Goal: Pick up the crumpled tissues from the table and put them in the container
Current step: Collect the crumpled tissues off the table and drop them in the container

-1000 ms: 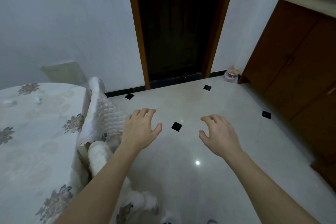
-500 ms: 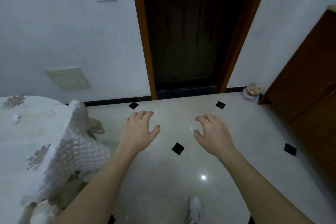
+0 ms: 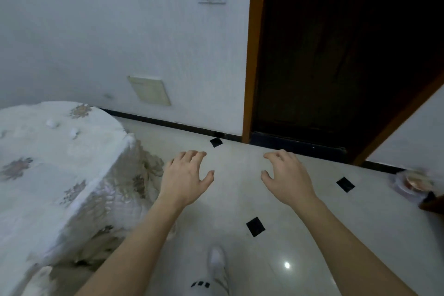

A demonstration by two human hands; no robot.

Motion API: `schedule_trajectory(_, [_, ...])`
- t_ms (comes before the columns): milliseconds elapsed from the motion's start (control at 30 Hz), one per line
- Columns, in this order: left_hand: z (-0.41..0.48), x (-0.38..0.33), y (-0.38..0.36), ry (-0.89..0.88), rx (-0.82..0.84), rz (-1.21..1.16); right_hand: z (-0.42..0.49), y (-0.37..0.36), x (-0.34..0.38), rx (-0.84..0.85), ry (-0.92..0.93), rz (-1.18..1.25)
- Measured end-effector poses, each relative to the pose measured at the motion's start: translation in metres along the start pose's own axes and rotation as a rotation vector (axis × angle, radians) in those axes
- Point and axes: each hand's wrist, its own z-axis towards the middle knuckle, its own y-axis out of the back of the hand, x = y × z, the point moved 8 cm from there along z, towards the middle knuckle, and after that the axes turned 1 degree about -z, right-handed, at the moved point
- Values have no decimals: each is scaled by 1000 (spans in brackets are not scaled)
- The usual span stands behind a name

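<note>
A table [image 3: 36, 187] under a white flowered cloth fills the left side. Two small white crumpled tissues lie on its far part, one tissue [image 3: 52, 123] further back and another tissue [image 3: 74, 131] just right of it. My left hand [image 3: 186, 179] and my right hand [image 3: 287, 179] hover over the floor to the right of the table, both empty with fingers spread and slightly curled. No hand touches the table. A small round container [image 3: 414, 181] with something brownish in it sits on the floor at the far right, blurred.
The pale tiled floor [image 3: 240, 199] has black diamond insets. A dark doorway [image 3: 336, 55] with an orange-brown frame is straight ahead. My white shoe [image 3: 217, 264] shows at the bottom. A wooden cabinet corner [image 3: 432, 202] is at the right edge.
The view has swung to the left: the door and the floor container slid right, and more of the table top with the tissues came into sight. Both hands stay open and empty.
</note>
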Motion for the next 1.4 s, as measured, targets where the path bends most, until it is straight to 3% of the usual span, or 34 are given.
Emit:
schedule_trajectory(300, [86, 64, -14, 138, -20, 10, 128, -46, 41, 72, 162, -8])
schedule_trajectory(700, [264, 216, -17, 299, -64, -17, 355, -91, 148, 103, 327, -8])
schedule_trajectory(1400, [458, 418, -26, 665, -129, 10, 664, -183, 305, 221, 678, 55])
